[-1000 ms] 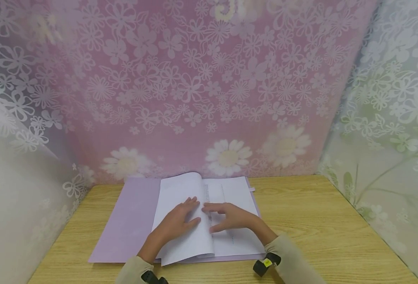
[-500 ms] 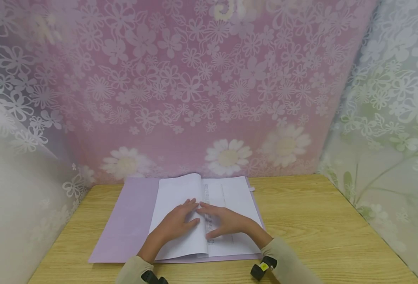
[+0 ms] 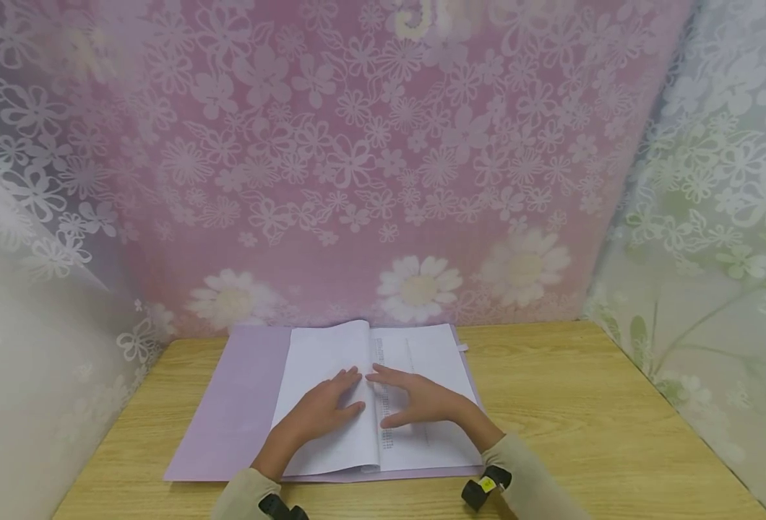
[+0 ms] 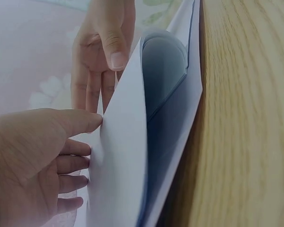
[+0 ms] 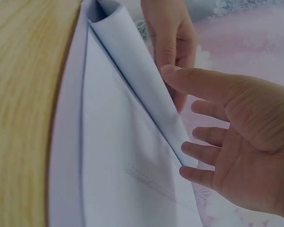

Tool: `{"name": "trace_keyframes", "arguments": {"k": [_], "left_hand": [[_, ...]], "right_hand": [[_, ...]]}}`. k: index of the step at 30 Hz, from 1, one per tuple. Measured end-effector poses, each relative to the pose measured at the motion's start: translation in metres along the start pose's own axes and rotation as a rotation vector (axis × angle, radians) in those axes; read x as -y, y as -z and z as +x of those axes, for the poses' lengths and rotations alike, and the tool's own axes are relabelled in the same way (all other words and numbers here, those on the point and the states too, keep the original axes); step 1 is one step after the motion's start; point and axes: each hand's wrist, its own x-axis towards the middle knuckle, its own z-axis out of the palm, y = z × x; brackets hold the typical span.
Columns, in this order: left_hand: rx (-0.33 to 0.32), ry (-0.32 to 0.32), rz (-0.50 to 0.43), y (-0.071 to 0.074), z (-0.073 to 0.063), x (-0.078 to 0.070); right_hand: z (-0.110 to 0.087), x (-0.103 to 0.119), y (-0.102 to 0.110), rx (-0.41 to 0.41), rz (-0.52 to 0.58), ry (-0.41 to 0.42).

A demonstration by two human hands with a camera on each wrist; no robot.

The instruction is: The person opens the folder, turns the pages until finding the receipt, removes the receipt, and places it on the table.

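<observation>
Head view: here's the purple folder (image 3: 223, 412) spread out on the wooden desk (image 3: 584, 404), a blank white sheet (image 3: 327, 347) arching up at the middle. The left hand (image 3: 321, 412) rests on that sheet, fingers extended, grip wide; the right hand (image 3: 425, 399), also wide, thumb apart, is over the printed page (image 3: 438, 361). Over to left wrist: left fingertips meet the white paper. And right wrist: right fingertips at the curled fold, contact hard to tell.

Soft, dim, slightly hazy light
</observation>
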Motion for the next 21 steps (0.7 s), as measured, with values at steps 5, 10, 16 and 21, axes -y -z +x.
{"name": "trace_keyframes", "arguments": {"k": [5, 10, 16, 21], "left_hand": [[0.032, 0.061, -0.026, 0.001, 0.000, 0.002], [0.064, 0.110, -0.028, 0.002, -0.001, 0.002], [0.090, 0.160, -0.017, 0.002, -0.002, 0.004], [0.100, 0.164, -0.028, 0.002, -0.002, 0.005]], "right_hand": [[0.002, -0.006, 0.009, -0.060, 0.023, -0.032], [0.002, -0.016, 0.021, -0.122, 0.018, -0.073], [-0.001, -0.033, 0.036, -0.220, 0.011, -0.143], [-0.003, -0.053, 0.048, -0.313, 0.022, -0.188]]}}
